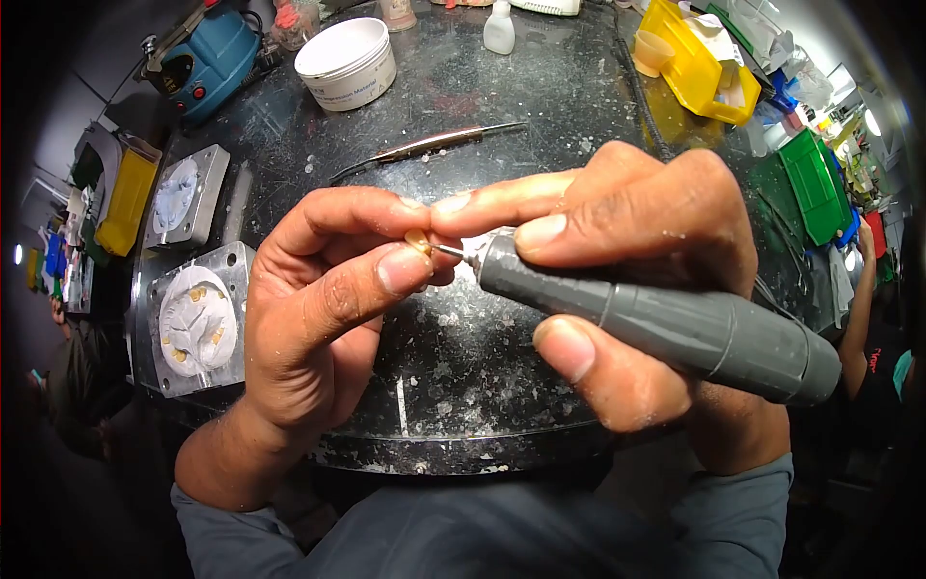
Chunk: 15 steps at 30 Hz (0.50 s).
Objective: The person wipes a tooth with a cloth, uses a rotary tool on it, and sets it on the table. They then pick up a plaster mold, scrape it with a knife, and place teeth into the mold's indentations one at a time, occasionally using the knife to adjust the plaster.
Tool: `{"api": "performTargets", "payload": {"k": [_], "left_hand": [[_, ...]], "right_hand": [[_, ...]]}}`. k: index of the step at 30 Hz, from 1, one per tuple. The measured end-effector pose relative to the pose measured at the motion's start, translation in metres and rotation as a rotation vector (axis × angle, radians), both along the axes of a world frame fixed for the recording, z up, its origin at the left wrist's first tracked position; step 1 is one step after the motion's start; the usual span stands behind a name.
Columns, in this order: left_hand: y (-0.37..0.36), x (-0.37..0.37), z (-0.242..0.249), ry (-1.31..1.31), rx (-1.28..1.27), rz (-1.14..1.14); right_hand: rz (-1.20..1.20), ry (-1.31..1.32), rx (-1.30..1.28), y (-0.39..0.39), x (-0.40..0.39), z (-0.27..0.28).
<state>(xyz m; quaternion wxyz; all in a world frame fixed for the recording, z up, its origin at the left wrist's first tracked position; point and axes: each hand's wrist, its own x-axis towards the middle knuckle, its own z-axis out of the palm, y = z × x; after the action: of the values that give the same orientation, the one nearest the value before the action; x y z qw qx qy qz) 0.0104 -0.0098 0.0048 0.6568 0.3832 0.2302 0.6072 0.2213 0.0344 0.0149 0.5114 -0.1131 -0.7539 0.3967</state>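
Note:
My left hand point(323, 309) pinches a tiny cream-coloured tooth-like piece point(418, 239) between thumb and fingertips, over the dark speckled bench point(502, 106). My right hand point(637, 280) grips a grey rotary handpiece point(666, 323), held like a pen. Its thin metal bur point(449, 252) touches the small piece. The right index finger stretches across and rests against the left fingertips.
Two metal flasks with white plaster moulds point(198, 323) point(183, 198) lie at the left. Behind my hands lie a thin metal instrument point(434, 145), a white tub point(345, 63), a small white bottle point(499, 29) and a blue machine point(207, 58). Yellow point(696, 68) and green trays point(815, 183) stand at the right.

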Motion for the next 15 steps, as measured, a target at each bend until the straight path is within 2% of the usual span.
{"api": "performTargets", "payload": {"k": [15], "left_hand": [[0.0001,-0.0008,0.0002,0.017,0.003,-0.009]], "right_hand": [[-0.002,-0.009,-0.017,-0.0005,0.0007,0.0016]]}}
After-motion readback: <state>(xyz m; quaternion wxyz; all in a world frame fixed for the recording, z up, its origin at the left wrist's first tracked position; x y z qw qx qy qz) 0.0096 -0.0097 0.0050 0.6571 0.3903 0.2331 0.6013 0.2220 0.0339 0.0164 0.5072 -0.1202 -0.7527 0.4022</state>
